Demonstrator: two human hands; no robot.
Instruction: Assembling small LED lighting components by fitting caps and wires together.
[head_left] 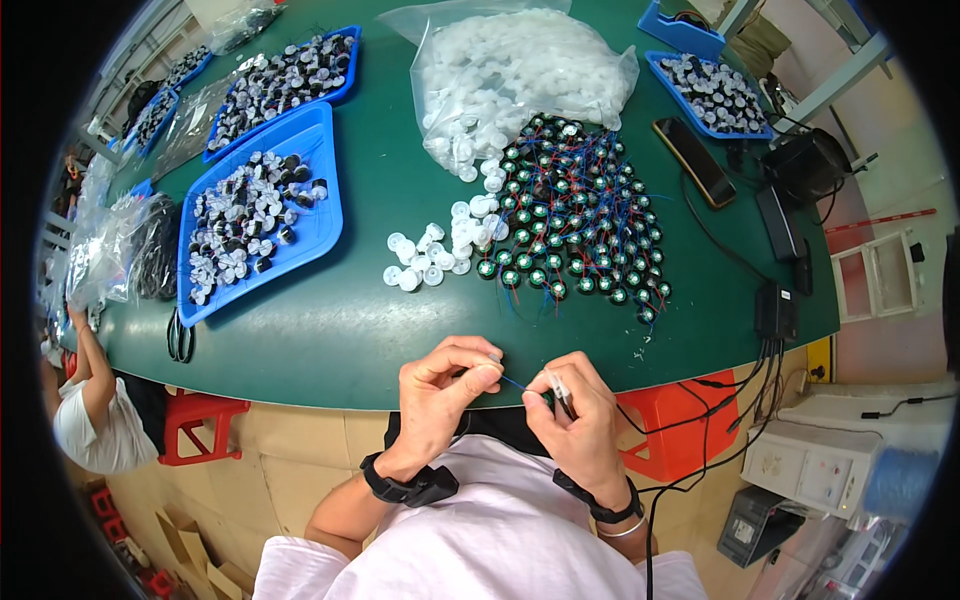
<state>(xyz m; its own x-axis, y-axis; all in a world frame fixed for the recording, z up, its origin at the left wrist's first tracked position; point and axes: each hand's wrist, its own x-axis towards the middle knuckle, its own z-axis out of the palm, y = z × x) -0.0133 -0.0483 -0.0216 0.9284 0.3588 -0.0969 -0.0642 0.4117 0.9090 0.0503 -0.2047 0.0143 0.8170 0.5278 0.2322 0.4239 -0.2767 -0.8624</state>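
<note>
At the table's near edge, my left hand point(440, 395) is closed in a pinch on one end of a thin blue wire point(513, 383). The wire stretches across to my right hand point(585, 420), whose fingers are wrapped round a small black round part with a whitish clear cap point(562, 393); the fingers cover much of it. Beyond my hands lie many black round parts point(575, 215) with green faces and red and blue wires. Loose translucent white caps point(432, 262) are scattered beside them, below an open clear bag of caps point(520, 75).
Blue trays of capped parts point(330, 225) stand on the left, another blue tray point(655, 68) at the far right. A phone point(693, 162) and cabled black boxes point(776, 310) lie on the right. Red stools point(685, 425) stand below the green table point(350, 345). Another person point(100, 415) sits at left.
</note>
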